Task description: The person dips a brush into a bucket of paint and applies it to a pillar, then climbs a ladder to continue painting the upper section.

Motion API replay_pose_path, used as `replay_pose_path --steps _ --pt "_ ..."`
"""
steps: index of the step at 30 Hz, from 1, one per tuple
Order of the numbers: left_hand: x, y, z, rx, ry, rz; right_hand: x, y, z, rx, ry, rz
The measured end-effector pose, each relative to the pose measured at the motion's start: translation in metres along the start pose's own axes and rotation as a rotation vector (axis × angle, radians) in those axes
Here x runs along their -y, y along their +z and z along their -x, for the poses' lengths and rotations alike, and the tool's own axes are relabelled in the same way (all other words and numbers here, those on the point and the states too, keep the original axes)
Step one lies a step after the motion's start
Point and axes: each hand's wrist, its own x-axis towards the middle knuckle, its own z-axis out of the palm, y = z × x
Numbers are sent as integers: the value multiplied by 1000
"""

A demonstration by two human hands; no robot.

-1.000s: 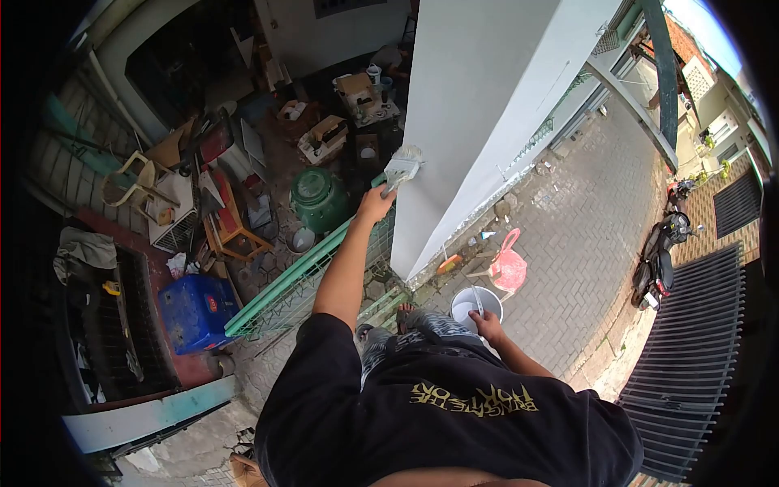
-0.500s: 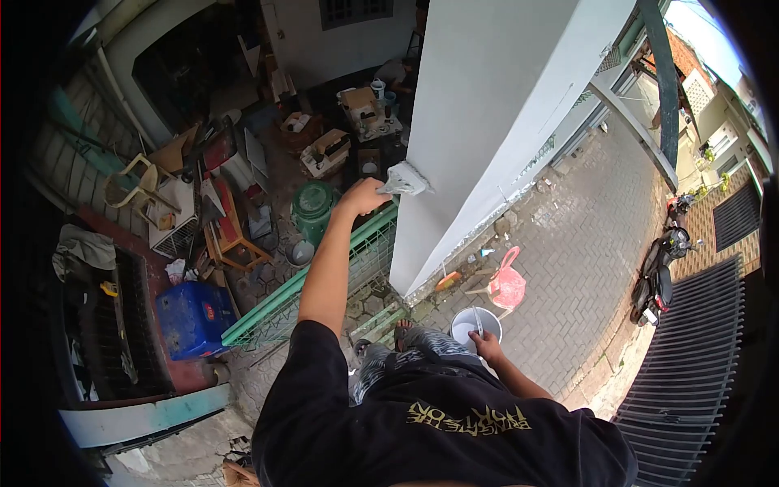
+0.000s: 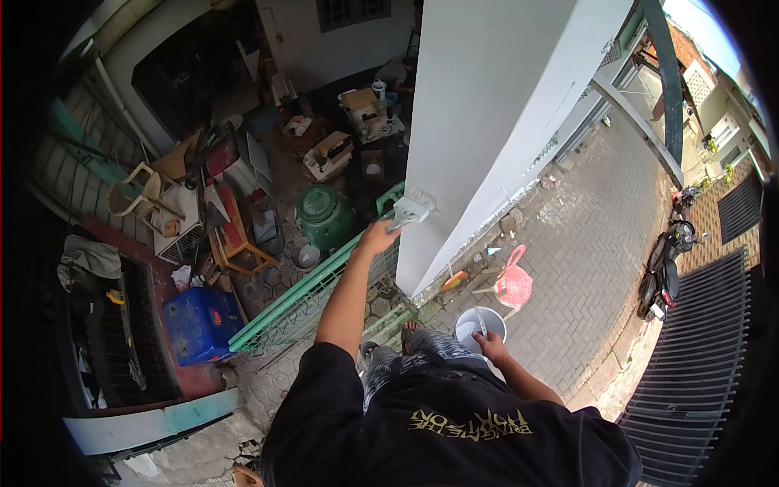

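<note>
My left hand [image 3: 378, 240] is closed around the handle of a wide paint brush [image 3: 411, 210]. Its pale bristles rest on the near face of a white pillar [image 3: 479, 105], above a green metal fence rail [image 3: 312, 274]. Low in front of my body, my right hand [image 3: 491, 347] grips a white bucket [image 3: 497, 320] at its near rim. A narrow light-coloured stick [image 3: 481, 320] stands in the bucket beside my fingers, and the bucket's inside looks white.
On the paving beyond the bucket stands a pink plastic chair [image 3: 513, 286]. A blue drum [image 3: 195, 322], a wooden chair [image 3: 235, 243] and a green rounded container [image 3: 323, 217] lie beyond the fence. A motorbike [image 3: 669, 264] is parked along the right wall.
My left hand has brought the brush lower down the pillar. My right hand still holds the bucket in about the same place; the whole view has shifted slightly.
</note>
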Motion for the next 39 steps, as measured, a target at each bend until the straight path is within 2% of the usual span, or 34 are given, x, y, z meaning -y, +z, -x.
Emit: replay_pose_path --steps 1,2,3,5,7,9,11,13,16,17,19,21,23,27,29,30,32,33,35,37,39 --pt "3 1 -1 10 -6 -1 -5 2 5 -20 -42 29" --pt "-8 -10 4 109 -121 -79 -5 2 6 2 49 -22" --pt "-21 -22 9 205 -236 -157 6 1 11 19 42 -100" --pt "-49 -43 9 268 -251 -177 4 0 7 21 83 -3" --pt "-72 -55 12 224 -155 61 10 -1 8 25 81 -8" --pt "-99 -76 15 186 -41 -57 4 2 5 27 78 13" --pt "-110 -88 27 115 33 -13 -3 6 3 11 26 -27" --pt "-103 -93 34 107 52 46 6 3 6 30 72 -31" --pt "-108 -98 57 53 114 503 12 3 6 48 78 -9" --pt "-104 -88 59 58 112 502 13 3 6 53 58 -15" --pt "-93 -65 55 -63 141 685 14 2 6 54 39 -19" --pt "-81 -47 41 -142 163 272 15 2 6 79 67 -1" --pt "-68 -24 37 -43 72 217 15 1 6 77 60 25" --pt "-44 0 28 -33 -48 41 11 2 5 51 65 48" --pt "-39 -4 24 234 -255 -215 9 2 6 56 72 37" --pt "-38 -5 25 235 -257 -214 8 3 5 49 78 26" --pt "-41 -10 24 371 -325 -185 11 0 4 37 77 17" --pt "-57 -19 28 367 -320 -186 20 -2 8 47 99 62" --pt "-89 -37 37 215 -195 -33 24 -1 10 53 125 99" --pt "-88 -50 26 139 49 -132 17 0 11 21 61 63" --pt "-101 -79 33 157 91 -61 13 1 9 28 65 56"
